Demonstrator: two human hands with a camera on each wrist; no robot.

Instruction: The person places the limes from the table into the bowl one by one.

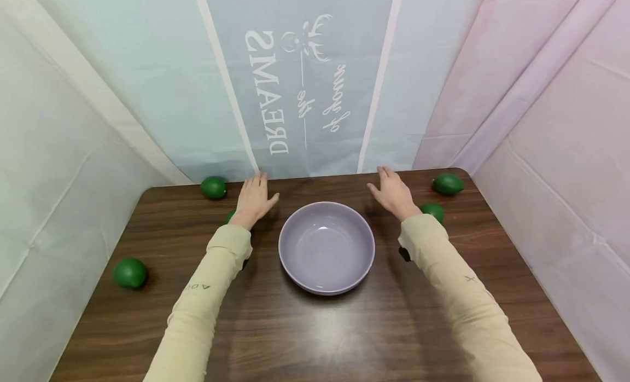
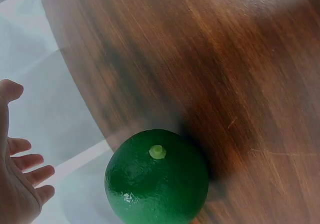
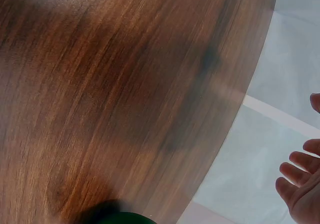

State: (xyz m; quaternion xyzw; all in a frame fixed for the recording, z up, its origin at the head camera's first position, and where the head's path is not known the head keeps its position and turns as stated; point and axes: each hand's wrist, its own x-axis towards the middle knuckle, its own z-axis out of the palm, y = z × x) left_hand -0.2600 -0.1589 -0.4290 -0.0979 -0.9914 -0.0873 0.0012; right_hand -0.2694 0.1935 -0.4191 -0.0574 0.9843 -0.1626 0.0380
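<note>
Both hands reach over the far part of the table with nothing in them. My left hand point(image 1: 254, 200) has its fingers stretched toward the back edge and its thumb spread to the right. A green lime point(image 2: 157, 179) lies below that wrist, mostly covered by the hand in the head view. My right hand point(image 1: 392, 195) extends likewise, thumb out to the left. Beside its cuff sits another lime point(image 1: 433, 211), whose top just shows in the right wrist view. Between the forearms stands a shallow lavender bowl point(image 1: 327, 247) with a bare inside.
More limes lie on the dark wooden table point(image 1: 325, 338): one at the back left point(image 1: 214, 187), one at the back right point(image 1: 448, 184), one at the left edge point(image 1: 130, 272). Fabric walls rise behind and on both sides, the back curtain point(image 1: 315, 86) printed with mirrored lettering.
</note>
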